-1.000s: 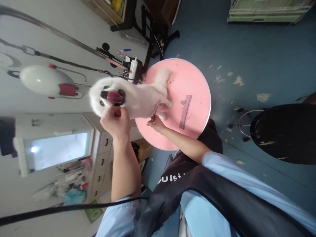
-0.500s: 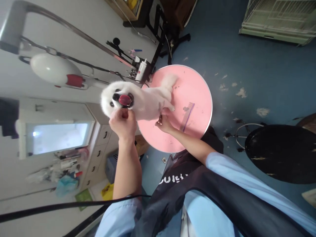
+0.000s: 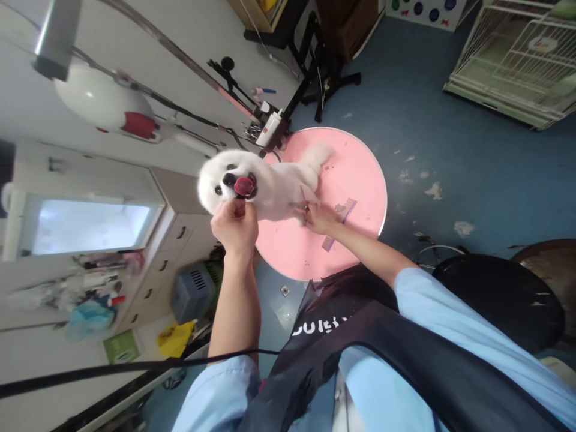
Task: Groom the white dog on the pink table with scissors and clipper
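A white fluffy dog (image 3: 279,186) sits on a round pink grooming table (image 3: 288,258), its mouth open and tongue out. My left hand (image 3: 234,227) is closed at the dog's chin, fingers pinched on the fur under its jaw. Low beside the dog's chest and front leg is my right hand (image 3: 320,218), with its fingers through the handles of a pair of scissors (image 3: 306,209). The slim blades point towards the dog and are hard to make out against its coat. A purple-backed comb (image 3: 345,219) lies on the table by my right forearm, near a small grey tuft of hair.
A metal grooming arm (image 3: 180,57) with a dark strap rises at the left, beside a white and red dryer (image 3: 108,108). A white bottle (image 3: 270,127) stands in a holder at the table edge. Black round stool (image 3: 497,300) at right; wire cage (image 3: 517,66) beyond; fur tufts on the floor.
My right hand has shifted slightly, bringing the scissors nearer the dog's front leg. My left hand stays at its chin. The whole view has swung a little.
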A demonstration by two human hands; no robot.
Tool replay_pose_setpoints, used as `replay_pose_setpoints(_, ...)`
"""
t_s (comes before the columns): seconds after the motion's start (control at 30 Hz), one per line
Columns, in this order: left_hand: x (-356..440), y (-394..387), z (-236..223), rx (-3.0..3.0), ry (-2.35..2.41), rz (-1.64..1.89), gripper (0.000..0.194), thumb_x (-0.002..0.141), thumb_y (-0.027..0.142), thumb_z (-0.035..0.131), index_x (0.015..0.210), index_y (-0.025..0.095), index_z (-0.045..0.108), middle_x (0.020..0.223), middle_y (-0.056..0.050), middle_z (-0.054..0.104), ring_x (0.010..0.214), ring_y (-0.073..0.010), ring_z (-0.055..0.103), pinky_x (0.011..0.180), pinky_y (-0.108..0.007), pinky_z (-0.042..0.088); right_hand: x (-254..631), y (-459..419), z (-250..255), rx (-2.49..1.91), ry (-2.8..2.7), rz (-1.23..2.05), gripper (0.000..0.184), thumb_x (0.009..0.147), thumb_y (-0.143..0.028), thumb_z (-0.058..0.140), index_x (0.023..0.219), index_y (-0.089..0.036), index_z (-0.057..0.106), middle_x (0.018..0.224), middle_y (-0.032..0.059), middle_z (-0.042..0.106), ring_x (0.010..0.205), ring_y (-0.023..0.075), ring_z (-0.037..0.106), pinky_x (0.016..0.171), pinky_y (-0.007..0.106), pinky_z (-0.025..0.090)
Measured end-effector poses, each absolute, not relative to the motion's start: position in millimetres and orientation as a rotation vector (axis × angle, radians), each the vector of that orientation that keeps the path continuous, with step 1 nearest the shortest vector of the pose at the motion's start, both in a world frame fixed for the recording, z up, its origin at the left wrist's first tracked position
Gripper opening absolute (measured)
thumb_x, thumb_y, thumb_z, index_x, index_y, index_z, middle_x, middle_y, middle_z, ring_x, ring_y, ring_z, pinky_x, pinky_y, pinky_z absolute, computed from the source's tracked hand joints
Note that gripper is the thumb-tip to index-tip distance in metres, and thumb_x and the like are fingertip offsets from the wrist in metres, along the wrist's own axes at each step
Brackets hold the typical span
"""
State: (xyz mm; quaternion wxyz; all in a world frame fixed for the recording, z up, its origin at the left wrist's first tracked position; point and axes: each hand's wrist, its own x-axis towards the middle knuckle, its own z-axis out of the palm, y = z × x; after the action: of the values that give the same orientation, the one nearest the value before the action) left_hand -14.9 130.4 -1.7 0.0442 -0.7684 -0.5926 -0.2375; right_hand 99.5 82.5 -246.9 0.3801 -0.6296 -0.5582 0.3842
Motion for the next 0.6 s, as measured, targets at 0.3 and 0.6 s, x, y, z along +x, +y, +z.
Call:
replay_pose_setpoints(0.3,-9,128,3,-2.352,-1.839,-0.777,0.02,0.072,0.016,0.058,0.057,0.019,0.046,0.06,0.001,0.045,0.062,-0.0129,0.043,0.068,-0.027,0.037,115,86,-230,-1.793,-1.588,1.009,0.041,0.102,-0.034,0.04,0.135,-0.011,0.045,0.127,0.0219,0.063,0.1,0.0302,0.065,0.081,0.039,0.051)
replay_pose_setpoints(0.6,-14,129,1,-2.393,-1.819,-0.773,0.016,0.073,0.016,0.058,0.059,0.019,0.051,0.061,0.0,0.049,0.065,-0.0133,0.047,0.068,-0.027,0.039,77,79,-222,-1.703,-1.54,0.982,0.04,0.093,-0.017,0.044,0.132,-0.013,0.036,0.116,0.0187,0.063,0.091,0.0263,0.062,0.076,0.04,0.051)
